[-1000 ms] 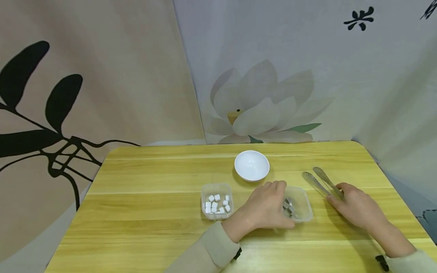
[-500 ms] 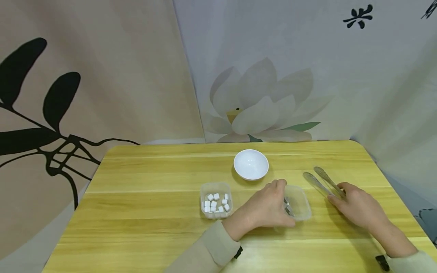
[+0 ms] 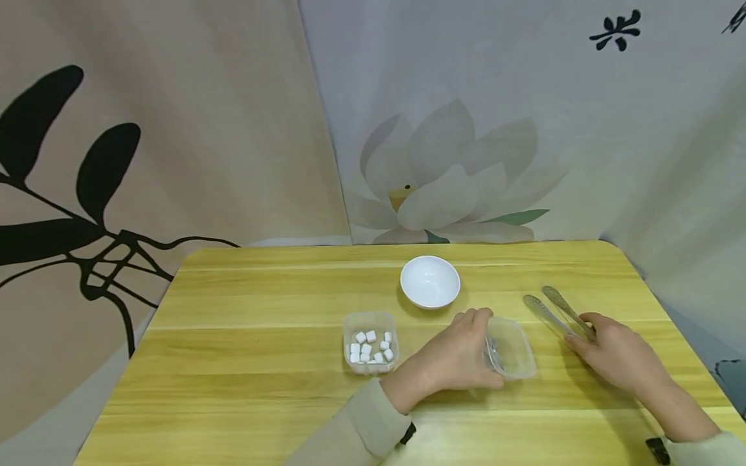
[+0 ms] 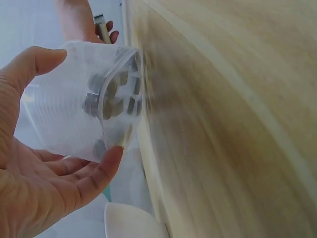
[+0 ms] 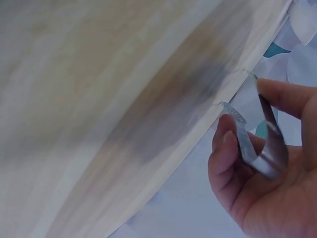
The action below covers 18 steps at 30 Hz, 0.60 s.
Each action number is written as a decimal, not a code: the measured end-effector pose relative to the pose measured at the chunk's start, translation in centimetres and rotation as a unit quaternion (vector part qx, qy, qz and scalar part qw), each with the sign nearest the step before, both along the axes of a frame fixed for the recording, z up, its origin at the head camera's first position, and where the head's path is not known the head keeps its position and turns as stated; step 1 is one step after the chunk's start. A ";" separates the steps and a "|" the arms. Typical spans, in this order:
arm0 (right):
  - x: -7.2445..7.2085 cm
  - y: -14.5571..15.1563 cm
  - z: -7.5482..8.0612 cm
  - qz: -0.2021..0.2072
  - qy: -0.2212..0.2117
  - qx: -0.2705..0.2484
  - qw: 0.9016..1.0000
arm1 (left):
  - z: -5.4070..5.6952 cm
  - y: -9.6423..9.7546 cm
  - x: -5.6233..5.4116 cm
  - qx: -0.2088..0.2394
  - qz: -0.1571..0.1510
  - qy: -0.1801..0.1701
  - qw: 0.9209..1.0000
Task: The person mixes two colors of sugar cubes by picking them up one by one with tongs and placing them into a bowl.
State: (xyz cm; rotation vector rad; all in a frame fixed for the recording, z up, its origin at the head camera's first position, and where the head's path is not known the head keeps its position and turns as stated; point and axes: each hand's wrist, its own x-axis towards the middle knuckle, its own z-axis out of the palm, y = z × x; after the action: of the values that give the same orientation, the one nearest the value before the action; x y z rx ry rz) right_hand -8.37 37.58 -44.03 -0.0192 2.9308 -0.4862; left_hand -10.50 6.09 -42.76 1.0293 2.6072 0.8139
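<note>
My left hand grips a clear plastic container from its left side, thumb at the near side and fingers at the far side. Several grey metallic cubes lie at the container's bottom, showing through its wall in the left wrist view; in the head view my hand partly hides them. The bottom is right at the tabletop. My right hand holds metal tongs by their bent end, thumb and fingers on the two arms. The tongs' patterned tips are spread apart and point away over the table, with nothing between them.
Left of my left hand stands a second clear container with several white cubes. A white bowl sits farther back. The wooden table ends at a patterned cloth backdrop.
The grey cubes look bunched farther left in the container, more hidden by my left hand. My right hand has shifted slightly to the right with the tongs.
</note>
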 end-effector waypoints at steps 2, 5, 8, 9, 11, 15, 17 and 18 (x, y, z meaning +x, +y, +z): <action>0.0 0.0 -0.1 0.001 0.006 -0.005 1.000 | 0.0 -0.1 0.0 0.002 -0.001 0.003 1.000; 0.0 0.1 -0.1 -0.001 0.014 -0.010 1.000 | 0.0 -0.1 0.1 0.001 -0.002 0.008 1.000; 0.0 0.1 -0.1 -0.003 0.014 -0.010 1.000 | 0.0 -0.2 0.2 -0.003 -0.003 0.012 1.000; 0.0 0.1 -0.1 -0.005 0.014 -0.009 1.000 | 0.0 -0.2 0.2 -0.005 -0.004 0.012 1.000; 0.0 0.1 -0.1 -0.005 0.011 -0.008 1.000 | 0.0 -0.2 0.3 -0.009 -0.006 0.011 1.000; -0.1 0.2 -0.1 -0.007 0.009 -0.007 1.000 | -0.2 -0.2 0.3 -0.017 -0.008 0.014 1.000; -0.1 0.3 -0.1 -0.007 0.009 -0.008 1.000 | -0.2 -0.2 0.3 -0.022 -0.007 0.018 1.000; -0.1 0.3 -0.2 -0.007 0.010 -0.008 1.000 | -0.2 -0.2 0.3 -0.024 -0.007 0.019 1.000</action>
State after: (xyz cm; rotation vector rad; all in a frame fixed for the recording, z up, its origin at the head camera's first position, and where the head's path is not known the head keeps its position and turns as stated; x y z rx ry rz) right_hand -8.46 37.90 -44.22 -0.0053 2.9490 -0.5139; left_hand -10.18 5.90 -42.97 1.0592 2.6350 0.7327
